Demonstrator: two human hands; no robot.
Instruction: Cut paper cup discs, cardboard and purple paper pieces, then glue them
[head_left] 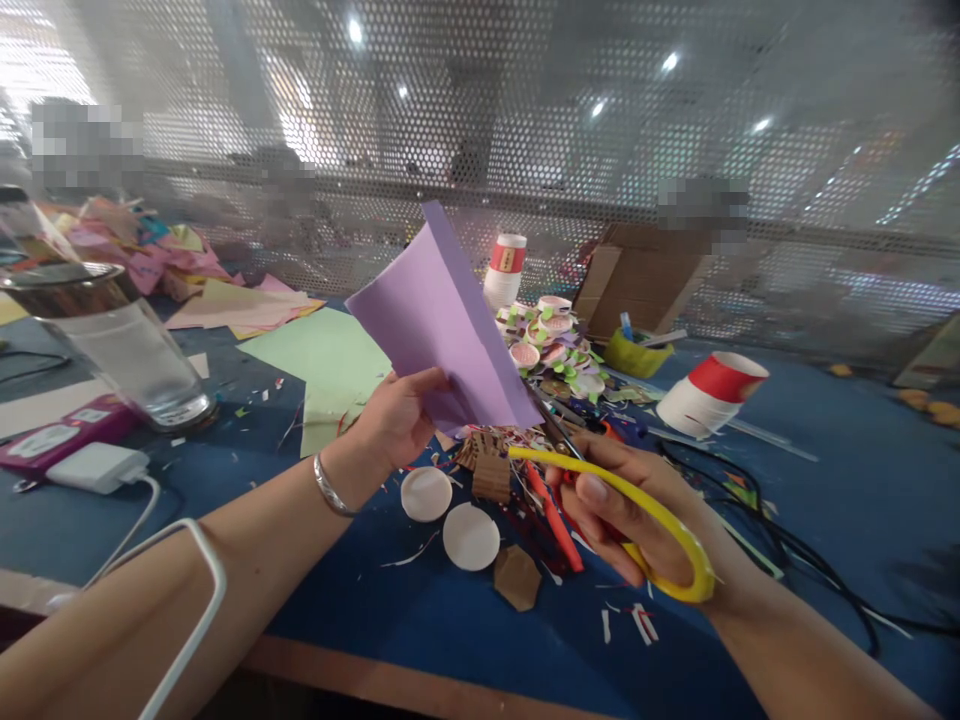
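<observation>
A lilac sheet of paper [457, 340] is held up at a tilt over a blue bench [337, 590], gripped in the left hand [394, 420] of a person wearing a silver bracelet [330, 487]. The left thumb lies across the near face at the lower edge, with the fingers curled beneath and behind. The paper is plain and matte, bowed across its middle, with one corner pointing upward and a darker, fold-like band running down the right side.

The right hand [630, 500] has its fingers closed around dark-bladed scissors [559, 432], whose tips meet or nearly meet the paper's lower right corner; whether the blades are parted cannot be told. A curved yellow strip [686, 540] loops over the same hand.

Below the hands, two white discs [471, 537] lie near a brown cardboard hexagon [517, 577], a small square of corrugated cardboard [492, 479] and a long red-orange object [555, 520]. A pale green sheet [322, 350] lies flat beyond the left hand. Farther off stand a stack of red-and-white paper cups [506, 265] and, to the right, a leaning second stack [712, 395]. A lidded clear tumbler [142, 350] stands at left.
</observation>
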